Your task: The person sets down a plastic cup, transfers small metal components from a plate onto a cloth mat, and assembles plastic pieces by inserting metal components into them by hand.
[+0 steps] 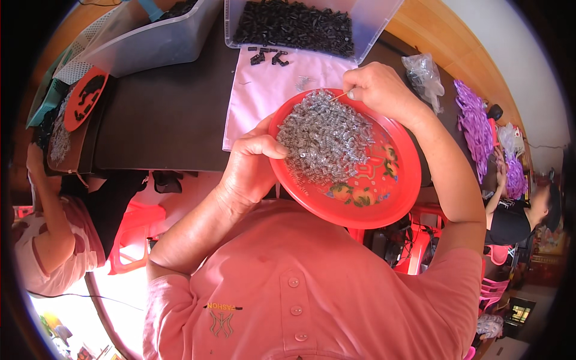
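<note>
A round red tray with a fruit pattern is tilted in front of my chest. My left hand grips its left rim, with the thumb over the edge. Heaped in the tray are many small silvery springs, mostly toward the far left side. My right hand is at the far rim, pinching a thin light-brown stick whose tip reaches the springs. Beyond the tray, a pink cloth lies on the table with several small black parts and a few loose springs on it.
Clear plastic bins of black parts stand at the table's far side. A red plate sits left. On the right lie a clear plastic bag and purple strips. One person sits left, another right.
</note>
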Tool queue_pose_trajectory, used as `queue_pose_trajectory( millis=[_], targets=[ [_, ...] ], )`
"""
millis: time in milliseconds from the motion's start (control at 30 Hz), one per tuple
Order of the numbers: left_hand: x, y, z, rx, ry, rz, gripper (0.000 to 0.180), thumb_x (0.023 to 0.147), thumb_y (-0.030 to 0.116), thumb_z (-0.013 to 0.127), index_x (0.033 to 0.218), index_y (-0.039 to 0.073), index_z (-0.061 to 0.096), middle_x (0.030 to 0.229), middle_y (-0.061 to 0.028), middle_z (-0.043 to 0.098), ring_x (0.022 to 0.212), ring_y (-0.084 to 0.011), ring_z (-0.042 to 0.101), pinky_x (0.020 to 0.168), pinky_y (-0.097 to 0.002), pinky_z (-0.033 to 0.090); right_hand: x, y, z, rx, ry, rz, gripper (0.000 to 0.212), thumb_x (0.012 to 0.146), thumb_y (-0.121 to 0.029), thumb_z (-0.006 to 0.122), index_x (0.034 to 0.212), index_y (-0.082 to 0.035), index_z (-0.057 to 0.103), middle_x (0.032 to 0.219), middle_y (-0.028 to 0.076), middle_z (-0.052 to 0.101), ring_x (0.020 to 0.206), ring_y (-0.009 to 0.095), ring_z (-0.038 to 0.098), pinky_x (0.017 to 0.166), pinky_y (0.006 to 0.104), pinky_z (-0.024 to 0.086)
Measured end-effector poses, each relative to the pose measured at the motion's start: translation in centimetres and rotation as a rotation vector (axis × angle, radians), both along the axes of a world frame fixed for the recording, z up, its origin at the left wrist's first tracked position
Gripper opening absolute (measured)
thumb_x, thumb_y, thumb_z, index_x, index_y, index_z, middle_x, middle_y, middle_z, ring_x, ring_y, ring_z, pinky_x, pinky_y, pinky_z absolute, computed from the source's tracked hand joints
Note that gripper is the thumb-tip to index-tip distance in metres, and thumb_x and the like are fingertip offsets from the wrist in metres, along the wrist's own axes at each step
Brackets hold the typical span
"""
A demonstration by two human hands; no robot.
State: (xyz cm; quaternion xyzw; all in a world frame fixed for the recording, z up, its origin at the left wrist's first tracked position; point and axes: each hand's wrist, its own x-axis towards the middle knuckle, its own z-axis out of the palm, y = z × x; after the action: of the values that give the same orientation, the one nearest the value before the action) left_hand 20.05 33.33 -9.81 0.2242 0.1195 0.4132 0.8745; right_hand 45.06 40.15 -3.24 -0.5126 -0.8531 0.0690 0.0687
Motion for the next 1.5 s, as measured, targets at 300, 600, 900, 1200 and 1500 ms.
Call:
queue_pose_trajectory(
  millis=[300,600,900,1200,1500],
  targets=[
    [-0.2,0.0,0.0,-0.036,0.02,-0.03,0.086,0.057,0.01,0.056,0.14,-0.003,0.04,0.134,-0.018,0.052,0.125,-0.0304,0.049,0.111,-0.0421,0.034,-0.2,-0.2,0.0,0.077,0.086,-0.041,0.011,0.075,-0.012,0.062,0.081,-0.003,0.065,0.07,0.016,0.063,0.069,0.035,0.062,0.064,0.0396,0.047],
    [-0.4,0.1,-0.5,-0.041,0.043,-0.014,0.085,0.058,0.009,0.056,0.14,-0.003,0.039,0.132,-0.0177,0.053,0.123,-0.0301,0.051,0.109,-0.0418,0.036,-1.3,-0.6,-0.3,-0.059,0.145,0.077,0.01,0.076,-0.01,0.061,0.083,-0.004,0.065,0.072,0.016,0.063,0.068,0.034,0.062,0.063,0.038,0.047],
    [-0.4,0.1,-0.6,-0.039,0.033,-0.008,0.081,0.06,0.007,0.056,0.139,-0.003,0.04,0.129,-0.018,0.054,0.119,-0.0294,0.053,0.107,-0.0407,0.039,-1.5,-0.1,0.7,0.094,0.083,-0.022,0.01,0.076,-0.014,0.062,0.082,-0.006,0.066,0.071,0.016,0.062,0.07,0.035,0.063,0.064,0.0412,0.048],
    [-0.4,0.0,-0.6,-0.016,0.018,-0.013,0.081,0.06,0.007,0.056,0.139,-0.004,0.041,0.127,-0.0175,0.056,0.117,-0.0279,0.054,0.106,-0.0393,0.04,-3.3,-1.7,-0.5,0.039,0.022,0.2,0.009,0.076,-0.01,0.06,0.083,-0.006,0.066,0.079,0.01,0.067,0.074,0.032,0.064,0.066,0.0418,0.048],
    [-0.5,0.1,-0.9,-0.027,0.009,-0.02,0.081,0.059,0.007,0.056,0.138,-0.004,0.041,0.13,-0.0184,0.054,0.121,-0.0302,0.052,0.108,-0.0426,0.037,-2.3,-0.8,-0.2,0.185,0.046,0.06,0.011,0.076,-0.012,0.06,0.084,-0.006,0.065,0.076,0.017,0.063,0.073,0.037,0.062,0.065,0.0445,0.048]
  ],
)
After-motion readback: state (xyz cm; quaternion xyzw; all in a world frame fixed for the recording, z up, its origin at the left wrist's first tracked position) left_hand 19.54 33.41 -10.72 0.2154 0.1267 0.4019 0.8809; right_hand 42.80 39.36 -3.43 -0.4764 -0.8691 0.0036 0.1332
